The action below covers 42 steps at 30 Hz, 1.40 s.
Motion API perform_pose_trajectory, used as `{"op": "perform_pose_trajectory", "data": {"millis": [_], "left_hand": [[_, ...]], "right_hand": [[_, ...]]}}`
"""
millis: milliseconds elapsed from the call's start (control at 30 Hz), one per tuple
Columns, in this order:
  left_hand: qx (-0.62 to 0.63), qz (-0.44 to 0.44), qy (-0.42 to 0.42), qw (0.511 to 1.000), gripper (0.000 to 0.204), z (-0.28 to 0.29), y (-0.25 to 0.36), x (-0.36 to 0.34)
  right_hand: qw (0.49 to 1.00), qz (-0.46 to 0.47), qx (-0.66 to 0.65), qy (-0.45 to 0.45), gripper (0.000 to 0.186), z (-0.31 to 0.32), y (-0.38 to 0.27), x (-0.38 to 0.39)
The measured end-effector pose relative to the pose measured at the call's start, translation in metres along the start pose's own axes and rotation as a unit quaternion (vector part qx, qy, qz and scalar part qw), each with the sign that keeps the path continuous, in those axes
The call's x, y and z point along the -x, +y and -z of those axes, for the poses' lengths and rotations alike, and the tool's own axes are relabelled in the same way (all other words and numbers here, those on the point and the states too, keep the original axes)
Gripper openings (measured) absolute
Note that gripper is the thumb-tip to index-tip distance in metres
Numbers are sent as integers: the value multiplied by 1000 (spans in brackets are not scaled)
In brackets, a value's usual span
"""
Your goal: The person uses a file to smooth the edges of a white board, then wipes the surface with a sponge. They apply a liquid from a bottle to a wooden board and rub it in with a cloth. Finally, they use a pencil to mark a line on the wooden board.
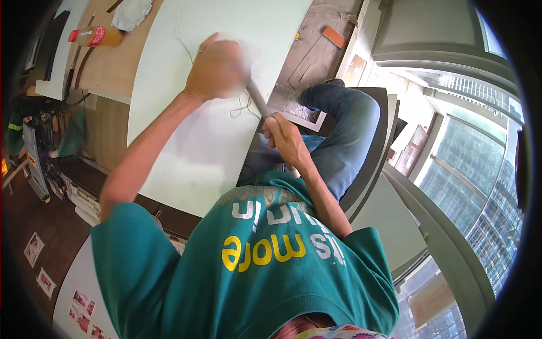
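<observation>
A long grey rod [258,97] runs slantwise from the white board toward my lap. My right hand [287,138] is closed around its lower part, and a pale end [294,172] shows below that hand. At the rod's upper end is my left hand [212,70], over the white board [186,124]. A blur covers its fingers, so whether they grip the rod is hidden. Beneath the rod, a thin loose thread [241,111] curls at the board's edge. Another fine thread [184,47] lies beyond my left hand.
A bottle of orange liquid [101,37] lies on the wooden surface [113,68] at the far left, near a crumpled white cloth [131,14]. An orange block [334,37] is on the floor at the far right. A dark curved chair edge [379,152] rises beside my right leg.
</observation>
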<state>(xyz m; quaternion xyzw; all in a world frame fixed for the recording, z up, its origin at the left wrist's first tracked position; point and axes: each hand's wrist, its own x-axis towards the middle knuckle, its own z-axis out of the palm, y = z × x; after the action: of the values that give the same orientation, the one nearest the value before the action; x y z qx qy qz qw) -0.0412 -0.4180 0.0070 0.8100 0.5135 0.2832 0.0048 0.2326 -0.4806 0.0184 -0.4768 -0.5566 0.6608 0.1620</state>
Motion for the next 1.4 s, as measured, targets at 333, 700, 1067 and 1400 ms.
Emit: {"op": "perform_pose_trajectory", "data": {"millis": [333, 700, 1067, 1400], "left_hand": [[-109, 198, 58, 972, 42, 4, -35, 8], [-127, 250, 22, 960, 46, 4, -32, 5], [-121, 256, 20, 959, 45, 6, -30, 4], [-115, 251, 11, 961, 44, 9, -29, -7]], "right_hand": [[935, 113, 315, 117, 29, 24, 39, 29], [960, 3, 278, 34, 23, 23, 18, 34], [946, 89, 302, 79, 23, 35, 17, 4], [898, 231, 364, 93, 24, 92, 1, -107]]}}
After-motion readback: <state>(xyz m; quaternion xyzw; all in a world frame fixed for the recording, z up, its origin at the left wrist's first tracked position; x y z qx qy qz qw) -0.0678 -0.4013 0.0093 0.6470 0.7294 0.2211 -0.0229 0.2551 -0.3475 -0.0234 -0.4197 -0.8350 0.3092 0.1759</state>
